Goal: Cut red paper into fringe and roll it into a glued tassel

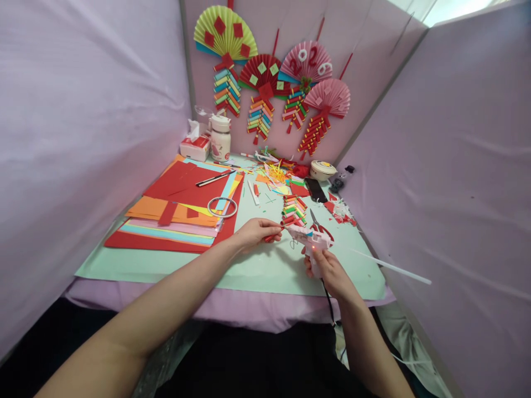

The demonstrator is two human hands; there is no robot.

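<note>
My left hand (pixel 255 232) pinches a small red paper roll (pixel 272 236) just above the pale green mat (pixel 249 271). My right hand (pixel 326 269) grips the handle of a pink and white glue gun (pixel 309 237), whose nozzle points left at the roll's end. A glue stick (pixel 392 267) sticks out behind the gun to the right. A bundle of coloured paper rolls (pixel 293 209) lies just beyond the gun. Red-handled scissors (pixel 318 225) rest behind the gun.
Stacked coloured paper sheets (pixel 174 213) with a tape ring (pixel 223 207) lie at the left. Paper scraps (pixel 276 177), a phone (pixel 315 189), a jar (pixel 220 138) and a tissue box (pixel 194 146) stand at the back. Paper fans (pixel 265 72) hang on the rear wall. Purple partitions close both sides.
</note>
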